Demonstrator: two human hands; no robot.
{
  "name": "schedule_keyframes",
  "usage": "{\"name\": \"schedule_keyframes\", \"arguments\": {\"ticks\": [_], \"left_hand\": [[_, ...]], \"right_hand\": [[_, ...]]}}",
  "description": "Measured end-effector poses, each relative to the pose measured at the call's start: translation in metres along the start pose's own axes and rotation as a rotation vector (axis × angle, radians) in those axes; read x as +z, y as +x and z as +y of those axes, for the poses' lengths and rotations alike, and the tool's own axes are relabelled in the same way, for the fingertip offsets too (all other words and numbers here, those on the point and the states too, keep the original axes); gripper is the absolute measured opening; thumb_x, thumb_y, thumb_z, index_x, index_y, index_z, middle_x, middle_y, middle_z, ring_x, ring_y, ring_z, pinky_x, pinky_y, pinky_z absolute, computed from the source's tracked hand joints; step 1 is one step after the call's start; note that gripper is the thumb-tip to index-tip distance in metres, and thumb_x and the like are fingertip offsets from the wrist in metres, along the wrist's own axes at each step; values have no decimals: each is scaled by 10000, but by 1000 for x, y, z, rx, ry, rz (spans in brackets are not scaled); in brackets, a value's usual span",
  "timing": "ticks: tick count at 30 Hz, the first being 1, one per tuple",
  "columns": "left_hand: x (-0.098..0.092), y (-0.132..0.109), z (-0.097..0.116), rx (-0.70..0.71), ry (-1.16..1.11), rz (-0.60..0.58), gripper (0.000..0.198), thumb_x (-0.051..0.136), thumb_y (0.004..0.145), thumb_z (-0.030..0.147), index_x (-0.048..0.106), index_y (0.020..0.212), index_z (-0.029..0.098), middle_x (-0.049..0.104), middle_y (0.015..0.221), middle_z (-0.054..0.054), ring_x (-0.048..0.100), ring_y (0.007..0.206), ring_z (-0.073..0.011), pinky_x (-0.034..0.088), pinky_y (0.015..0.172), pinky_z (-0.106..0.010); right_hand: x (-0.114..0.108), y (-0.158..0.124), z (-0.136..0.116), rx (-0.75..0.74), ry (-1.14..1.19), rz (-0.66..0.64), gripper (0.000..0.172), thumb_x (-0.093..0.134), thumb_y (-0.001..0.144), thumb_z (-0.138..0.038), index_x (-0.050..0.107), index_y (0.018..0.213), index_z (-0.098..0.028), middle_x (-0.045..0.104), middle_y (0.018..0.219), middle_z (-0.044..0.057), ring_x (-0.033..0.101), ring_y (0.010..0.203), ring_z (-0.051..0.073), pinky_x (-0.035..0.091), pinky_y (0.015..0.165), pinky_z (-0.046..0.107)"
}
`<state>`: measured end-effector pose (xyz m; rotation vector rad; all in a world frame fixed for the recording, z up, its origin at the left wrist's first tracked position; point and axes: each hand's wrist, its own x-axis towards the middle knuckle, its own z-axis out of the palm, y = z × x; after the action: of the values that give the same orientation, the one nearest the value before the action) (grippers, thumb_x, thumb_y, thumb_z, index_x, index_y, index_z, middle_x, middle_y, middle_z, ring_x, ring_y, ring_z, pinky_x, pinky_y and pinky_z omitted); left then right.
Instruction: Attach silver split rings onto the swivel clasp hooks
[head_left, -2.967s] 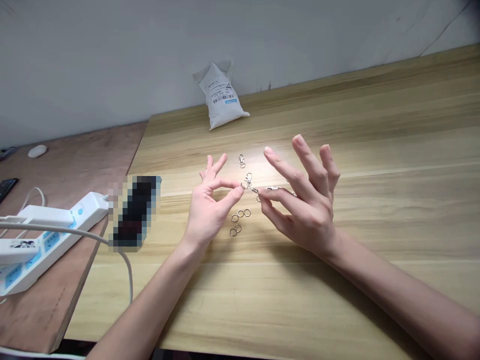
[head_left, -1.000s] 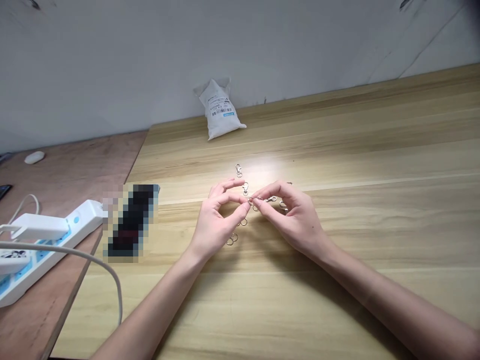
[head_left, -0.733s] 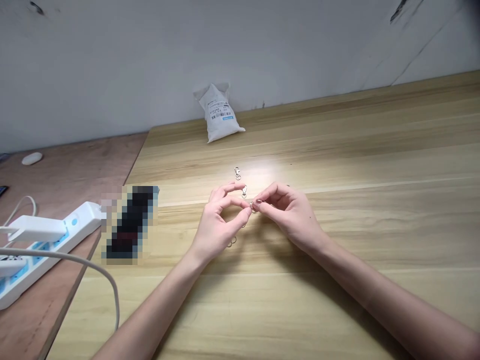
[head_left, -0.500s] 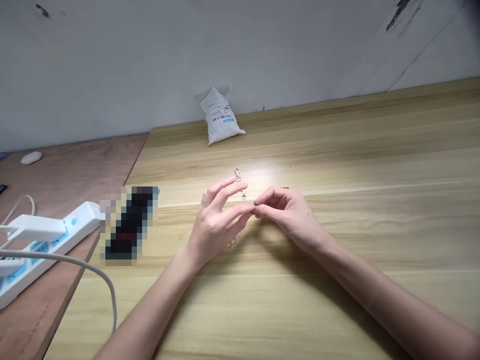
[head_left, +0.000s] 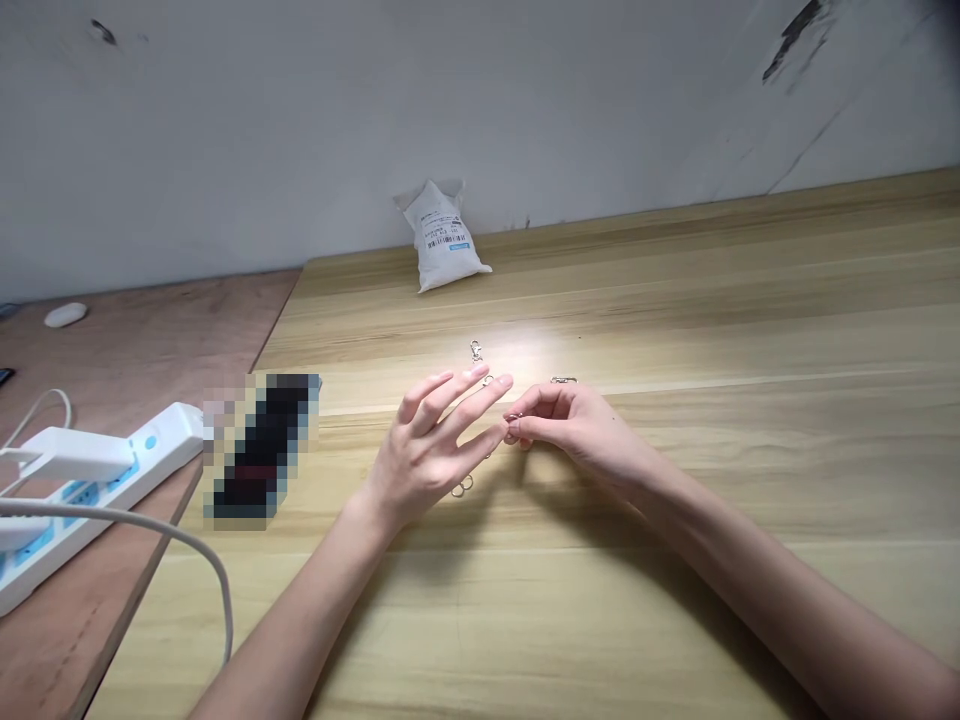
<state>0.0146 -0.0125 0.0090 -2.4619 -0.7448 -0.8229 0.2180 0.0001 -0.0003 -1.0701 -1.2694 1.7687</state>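
On the light wooden tabletop (head_left: pixel 675 300), my right hand (head_left: pixel 570 425) pinches a small metal ring (head_left: pixel 513 425) between thumb and forefinger, the ring mostly hidden by the fingertips. My left hand (head_left: pixel 427 450) is open with spread fingers and holds nothing, its fingertips close to the right hand. A silver swivel clasp (head_left: pixel 475 350) lies beyond the left fingertips, and another (head_left: pixel 488 380) is partly hidden by them. A third clasp (head_left: pixel 564 380) lies just past my right hand. Below the left fingers lie linked split rings (head_left: pixel 463 485).
A white barcoded sack (head_left: pixel 442 240) stands against the wall. To the left are a pixelated object (head_left: pixel 262 450), a white power strip (head_left: pixel 97 480) with a cable (head_left: pixel 150 520), a lower plywood table (head_left: pixel 150 340) and a white computer mouse (head_left: pixel 65 315).
My left hand has opened and drawn back from the ring, its fingers now spread. The right hand keeps its pinch. The view has tilted slightly upward, and the hands are closer together than in the oldest frame.
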Motion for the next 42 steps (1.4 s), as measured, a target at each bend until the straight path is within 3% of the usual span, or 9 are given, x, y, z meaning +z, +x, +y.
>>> {"name": "schedule_keyframes", "arguments": {"ticks": [4, 10, 13, 15, 21, 29, 32, 35, 42], "left_hand": [[4, -2, -2, -32, 7, 8, 101, 723, 802, 202, 671, 878, 243, 606, 1333, -41, 458, 1336, -223, 395, 1074, -408], [13, -7, -5, -265, -47, -38, 60, 672, 839, 202, 700, 809, 245, 591, 1343, -52, 430, 1362, -265, 375, 1079, -485], [16, -9, -5, -345, -108, -73, 90, 654, 857, 211, 713, 795, 237, 580, 1355, -64, 414, 1372, -278, 375, 1070, -501], [17, -10, -6, -376, -143, -90, 102, 649, 861, 210, 718, 791, 235, 572, 1363, -70, 410, 1371, -284, 377, 1060, -504], [17, -12, -6, -416, -207, -119, 107, 640, 867, 214, 729, 813, 240, 549, 1384, -74, 386, 1382, -290, 368, 1067, -512], [20, -14, -4, -457, -278, -187, 121, 614, 887, 221, 724, 846, 248, 505, 1428, -68, 342, 1413, -290, 334, 1105, -538], [19, -13, -4, -494, -334, -191, 123, 610, 889, 208, 721, 854, 250, 498, 1433, -66, 336, 1413, -291, 336, 1095, -549], [18, -13, -4, -565, -420, -194, 109, 618, 884, 202, 715, 863, 247, 488, 1442, -63, 315, 1421, -293, 329, 1091, -562], [17, -11, 3, -864, -729, -183, 85, 609, 892, 199, 670, 835, 216, 498, 1432, -64, 304, 1436, -275, 312, 1117, -614]], "right_hand": [[-1, 0, 0, -86, -68, 22, 96, 712, 748, -249, 682, 774, -162, 696, 723, 21, 646, 691, 137, 515, 689, 282], [-8, -1, 1, -530, -622, 203, 72, 626, 855, -230, 665, 808, -191, 679, 819, 41, 623, 785, 169, 493, 705, 303], [-10, -2, 2, -626, -766, 266, 98, 605, 870, -205, 656, 788, -190, 616, 717, 21, 558, 669, 144, 453, 603, 273], [-11, -2, 4, -622, -740, 274, 79, 599, 868, -177, 649, 808, -191, 611, 675, 0, 544, 610, 126, 449, 578, 260], [-12, 2, 15, -564, -625, 191, 32, 590, 884, -182, 616, 876, -198, 700, 807, 26, 657, 722, 145, 516, 652, 267], [-17, 6, 19, -726, -783, 145, 164, 545, 928, -168, 678, 1014, -211, 745, 907, 72, 652, 784, 185, 520, 715, 346], [-16, 6, 19, -707, -785, 154, 157, 555, 912, -166, 687, 985, -210, 735, 829, 66, 625, 740, 189, 518, 692, 359], [-13, 5, 20, -673, -754, 200, 130, 570, 883, -184, 694, 912, -211, 681, 697, 39, 603, 659, 175, 531, 695, 368], [-11, 2, 23, -545, -608, 217, 52, 602, 870, -201, 648, 892, -212, 719, 816, 54, 657, 687, 161, 543, 665, 328]]}}
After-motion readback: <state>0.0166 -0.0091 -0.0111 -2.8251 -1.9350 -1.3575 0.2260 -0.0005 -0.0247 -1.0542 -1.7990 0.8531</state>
